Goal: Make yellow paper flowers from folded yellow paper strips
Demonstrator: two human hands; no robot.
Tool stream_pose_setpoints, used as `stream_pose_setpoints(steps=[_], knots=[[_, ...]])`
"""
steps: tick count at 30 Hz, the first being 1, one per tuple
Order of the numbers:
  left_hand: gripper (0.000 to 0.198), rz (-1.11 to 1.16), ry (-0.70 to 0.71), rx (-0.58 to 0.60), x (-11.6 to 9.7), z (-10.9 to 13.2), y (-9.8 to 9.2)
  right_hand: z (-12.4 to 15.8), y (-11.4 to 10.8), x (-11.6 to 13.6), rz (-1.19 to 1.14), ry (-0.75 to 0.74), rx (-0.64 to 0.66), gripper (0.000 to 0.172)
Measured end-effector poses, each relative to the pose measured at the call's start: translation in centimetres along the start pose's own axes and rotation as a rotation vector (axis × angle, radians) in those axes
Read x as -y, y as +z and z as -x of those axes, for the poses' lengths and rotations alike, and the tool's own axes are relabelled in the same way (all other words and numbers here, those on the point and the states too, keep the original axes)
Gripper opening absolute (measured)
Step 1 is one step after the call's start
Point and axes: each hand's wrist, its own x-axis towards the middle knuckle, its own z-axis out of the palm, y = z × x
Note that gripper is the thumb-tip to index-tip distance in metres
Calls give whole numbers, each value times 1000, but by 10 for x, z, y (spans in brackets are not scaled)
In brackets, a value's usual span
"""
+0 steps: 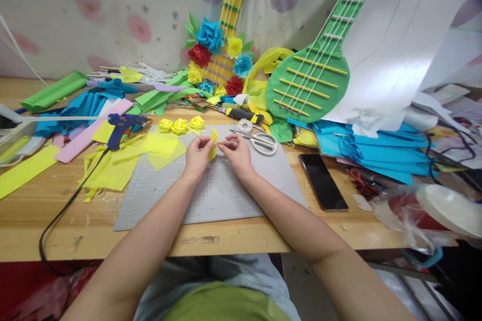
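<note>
My left hand [199, 154] pinches a small upright piece of yellow paper [214, 144] above the grey cutting mat [226, 200]. Just right of the paper, my right hand [237, 153] has its thumb and fingertips together; whatever they hold is too small to name. White-handled scissors [263, 144] lie right beside that hand, with a roll of tape [244, 126] behind them. Three yellow paper flowers [181, 126] sit behind my left hand. Yellow paper sheets [160, 144] overlap the mat's left side.
A blue glue gun [122, 128] with a black cord stands at the left. The phone [324, 182] lies right of the mat, near a lidded cup [433, 208]. Behind are paper scraps, a green paper instrument [309, 83] and a yellow one [229, 15] with flowers.
</note>
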Motion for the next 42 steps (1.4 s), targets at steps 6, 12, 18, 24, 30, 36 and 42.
stream_pose_setpoints(steps=[6, 12, 18, 24, 30, 36, 42], knots=[[23, 2, 28, 9, 4, -1, 0, -2, -1, -3, 8, 6, 3, 29], [24, 27, -3, 50, 1, 1, 0, -6, -1, -8, -65, 52, 41, 32], [25, -29, -1, 57, -3, 1, 0, -13, -2, -11, -149, 96, 90, 36], [20, -140, -7, 99, 1, -1, -3, -15, -4, -12, -189, 111, 63, 40], [10, -244, 128, 4, 3, -2, -8, -14, -2, -12, -174, 131, 107, 41], [18, -160, 30, 105, 3, 0, -2, -18, -5, -13, -245, 138, 82, 45], [21, -339, 83, 14, 8, -3, -7, -17, -8, -12, -216, 191, 149, 38]])
